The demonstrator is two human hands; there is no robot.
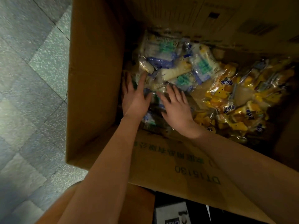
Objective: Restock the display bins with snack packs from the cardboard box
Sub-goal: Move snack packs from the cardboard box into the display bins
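Note:
An open cardboard box fills most of the view, seen from above. Its left half holds a heap of clear snack packs with blue and green print. Yellow and orange snack packs lie in the right half. Both my arms reach down into the box. My left hand lies flat with spread fingers on the blue and green packs near the box's left wall. My right hand rests beside it, fingers straight and spread over the same packs. Neither hand grips a pack.
The box's near flap with printed text hangs toward me under my forearms. Grey speckled floor tiles lie to the left of the box. A dark object with a white label sits below the flap.

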